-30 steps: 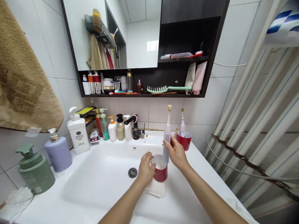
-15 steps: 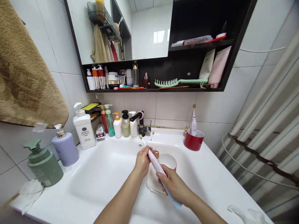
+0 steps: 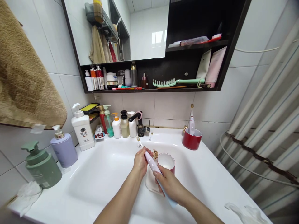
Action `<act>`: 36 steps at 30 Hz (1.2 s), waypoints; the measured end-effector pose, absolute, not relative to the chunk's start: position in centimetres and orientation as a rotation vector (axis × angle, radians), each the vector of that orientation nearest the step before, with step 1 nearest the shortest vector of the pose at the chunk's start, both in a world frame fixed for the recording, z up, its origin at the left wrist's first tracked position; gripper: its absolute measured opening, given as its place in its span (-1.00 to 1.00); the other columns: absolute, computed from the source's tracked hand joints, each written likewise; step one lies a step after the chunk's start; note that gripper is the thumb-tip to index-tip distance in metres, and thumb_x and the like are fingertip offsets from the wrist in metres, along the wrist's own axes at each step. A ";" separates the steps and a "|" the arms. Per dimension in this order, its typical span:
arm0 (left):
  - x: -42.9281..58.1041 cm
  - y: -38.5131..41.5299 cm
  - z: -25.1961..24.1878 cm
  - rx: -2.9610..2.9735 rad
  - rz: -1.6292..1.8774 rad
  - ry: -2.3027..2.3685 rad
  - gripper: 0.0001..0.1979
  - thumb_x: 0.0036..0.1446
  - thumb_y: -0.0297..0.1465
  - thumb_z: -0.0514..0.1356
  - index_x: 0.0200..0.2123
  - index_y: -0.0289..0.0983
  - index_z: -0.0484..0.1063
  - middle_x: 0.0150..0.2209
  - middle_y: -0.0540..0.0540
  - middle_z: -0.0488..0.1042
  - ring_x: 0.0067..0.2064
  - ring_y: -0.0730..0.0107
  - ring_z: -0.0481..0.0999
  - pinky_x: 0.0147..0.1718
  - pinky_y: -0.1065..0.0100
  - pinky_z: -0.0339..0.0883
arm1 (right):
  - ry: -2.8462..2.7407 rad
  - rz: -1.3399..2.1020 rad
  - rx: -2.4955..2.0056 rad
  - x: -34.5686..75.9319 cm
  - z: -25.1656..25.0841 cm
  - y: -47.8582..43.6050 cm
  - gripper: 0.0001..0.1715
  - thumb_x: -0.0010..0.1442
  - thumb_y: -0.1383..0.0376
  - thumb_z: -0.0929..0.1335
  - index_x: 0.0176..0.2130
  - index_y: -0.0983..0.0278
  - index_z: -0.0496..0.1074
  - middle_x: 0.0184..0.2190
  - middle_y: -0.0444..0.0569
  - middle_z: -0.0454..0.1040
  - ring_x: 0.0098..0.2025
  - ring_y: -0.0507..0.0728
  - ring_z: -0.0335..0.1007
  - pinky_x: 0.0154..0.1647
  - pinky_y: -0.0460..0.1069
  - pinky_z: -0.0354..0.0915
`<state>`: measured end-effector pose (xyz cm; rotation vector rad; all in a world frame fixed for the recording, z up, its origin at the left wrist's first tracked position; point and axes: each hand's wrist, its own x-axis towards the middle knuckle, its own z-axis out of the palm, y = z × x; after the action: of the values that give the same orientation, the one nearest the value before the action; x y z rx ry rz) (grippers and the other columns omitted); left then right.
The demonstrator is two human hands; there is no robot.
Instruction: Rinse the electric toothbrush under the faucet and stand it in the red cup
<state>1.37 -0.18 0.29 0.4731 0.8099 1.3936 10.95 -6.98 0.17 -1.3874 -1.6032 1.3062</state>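
Note:
Over the white sink (image 3: 98, 174), both hands hold a pale pink electric toothbrush (image 3: 151, 161), its brush head angled up toward the faucet. My left hand (image 3: 140, 161) has its fingers closed around the toothbrush's upper part, near the neck. My right hand (image 3: 170, 184) is wrapped round the lower handle, and a light blue part (image 3: 172, 202) shows below the palm. Behind the hands in the basin are a red cup with a white inside (image 3: 171, 163), a small gold ornament (image 3: 155, 153) and a whitish flat dish (image 3: 151, 184), partly hidden by my right hand.
A black faucet (image 3: 140, 124) stands at the sink's back, with several pump bottles to its left. On the right rim, another red cup (image 3: 191, 143) holds a second electric toothbrush (image 3: 192, 124). Overhead hangs a dark mirror cabinet (image 3: 149, 91); crumpled tissue (image 3: 29, 194) lies at left.
The view has shifted slightly. Both hands still hold the toothbrush in nearly the same pose; its buttons now face the camera more, suggesting a slight turn.

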 end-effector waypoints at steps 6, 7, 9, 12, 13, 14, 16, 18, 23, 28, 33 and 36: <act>1.5 0.0 0.0 0.448 1.413 0.836 -0.86 -0.11 -0.40 0.05 -0.62 -0.36 0.23 -0.69 0.00 0.30 -0.63 0.54 0.34 -0.53 0.47 0.24 | -1.611 1.294 -1.420 11.0 0.0 -6.8 -0.75 0.00 0.20 0.09 -0.35 0.28 0.17 -0.61 -0.18 0.17 -0.70 -0.10 0.09 -0.73 -0.17 0.05; 1.5 0.1 0.0 0.438 1.414 0.843 -0.86 -0.11 -0.41 0.05 -0.62 -0.36 0.23 -0.69 0.00 0.29 -0.63 0.54 0.34 -0.54 0.47 0.24 | -1.598 1.347 -1.413 10.9 -0.1 -6.8 -0.74 0.01 0.19 0.07 -0.34 0.28 0.16 -0.60 -0.18 0.18 -0.71 -0.10 0.10 -0.74 -0.18 0.05; 1.5 0.1 0.0 0.424 1.416 0.849 -0.86 -0.11 -0.41 0.04 -0.62 -0.36 0.23 -0.69 0.00 0.29 -0.64 0.54 0.34 -0.54 0.47 0.23 | -1.603 1.329 -1.421 10.9 -0.1 -6.9 -0.75 0.01 0.21 0.08 -0.34 0.29 0.16 -0.60 -0.18 0.17 -0.71 -0.10 0.09 -0.74 -0.18 0.05; 1.5 0.1 0.0 0.421 1.422 0.838 -0.86 -0.10 -0.42 0.04 -0.62 -0.36 0.22 -0.69 0.00 0.28 -0.64 0.55 0.33 -0.54 0.48 0.23 | -1.611 1.267 -1.438 10.8 0.1 -7.0 -0.77 0.01 0.22 0.09 -0.36 0.30 0.16 -0.62 -0.19 0.16 -0.71 -0.11 0.08 -0.74 -0.19 0.03; 1.5 0.2 0.0 0.421 1.423 0.834 -0.86 -0.10 -0.42 0.04 -0.62 -0.36 0.22 -0.70 0.01 0.28 -0.64 0.55 0.33 -0.55 0.48 0.22 | -1.591 1.323 -1.418 10.8 0.1 -7.1 -0.76 0.01 0.21 0.08 -0.35 0.30 0.15 -0.61 -0.18 0.16 -0.70 -0.11 0.09 -0.74 -0.19 0.04; 1.5 0.2 -0.1 0.419 1.421 0.832 -0.86 -0.11 -0.42 0.04 -0.62 -0.36 0.22 -0.70 0.01 0.28 -0.64 0.55 0.33 -0.55 0.48 0.22 | -1.564 1.396 -1.394 10.8 0.2 -7.1 -0.74 0.02 0.20 0.07 -0.34 0.30 0.14 -0.59 -0.17 0.16 -0.70 -0.11 0.09 -0.74 -0.19 0.04; 1.5 0.1 -0.1 0.412 1.419 0.837 -0.86 -0.11 -0.42 0.04 -0.62 -0.36 0.22 -0.70 0.01 0.27 -0.65 0.55 0.32 -0.56 0.49 0.21 | -1.543 1.467 -1.377 10.8 0.3 -7.1 -0.73 0.02 0.18 0.06 -0.33 0.29 0.13 -0.58 -0.16 0.16 -0.69 -0.10 0.10 -0.75 -0.18 0.05; 1.6 0.1 -0.1 0.409 1.418 0.843 -0.85 -0.10 -0.42 0.04 -0.62 -0.36 0.22 -0.70 0.01 0.27 -0.64 0.55 0.32 -0.55 0.48 0.22 | -1.593 1.338 -1.417 10.8 0.4 -7.1 -0.76 0.01 0.21 0.08 -0.35 0.29 0.15 -0.60 -0.17 0.16 -0.69 -0.10 0.09 -0.74 -0.18 0.05; 1.6 0.1 -0.1 0.402 1.423 0.846 -0.85 -0.10 -0.42 0.04 -0.62 -0.36 0.22 -0.69 0.01 0.26 -0.64 0.56 0.32 -0.54 0.47 0.21 | -1.601 1.327 -1.441 10.8 0.3 -7.0 -0.74 0.02 0.22 0.08 -0.31 0.30 0.15 -0.60 -0.17 0.17 -0.70 -0.10 0.08 -0.75 -0.18 0.05; 1.6 0.1 -0.1 0.398 1.428 0.847 -0.85 -0.10 -0.41 0.04 -0.63 -0.35 0.22 -0.69 0.02 0.26 -0.64 0.56 0.31 -0.53 0.47 0.21 | -1.602 1.309 -1.470 10.8 0.4 -7.1 -0.75 0.01 0.22 0.09 -0.32 0.30 0.16 -0.61 -0.17 0.17 -0.71 -0.10 0.09 -0.75 -0.18 0.04; 1.6 0.1 0.0 0.385 1.426 0.830 -0.84 -0.10 -0.41 0.04 -0.64 -0.35 0.21 -0.69 0.02 0.25 -0.64 0.57 0.31 -0.53 0.47 0.21 | -1.465 1.549 -1.367 10.8 0.8 -7.2 -0.70 0.01 0.15 0.08 -0.30 0.29 0.12 -0.59 -0.17 0.15 -0.71 -0.10 0.07 -0.76 -0.17 0.03; 1.6 0.1 0.1 0.379 1.426 0.826 -0.84 -0.10 -0.42 0.03 -0.65 -0.35 0.21 -0.69 0.02 0.25 -0.64 0.57 0.30 -0.54 0.48 0.21 | -1.481 1.524 -1.386 10.8 0.7 -7.2 -0.69 0.01 0.15 0.08 -0.30 0.30 0.13 -0.59 -0.17 0.15 -0.71 -0.10 0.07 -0.75 -0.17 0.03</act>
<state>1.65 0.10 0.10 0.3785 0.8265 1.4264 10.84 -7.17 0.75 -1.3858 -1.4812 1.5243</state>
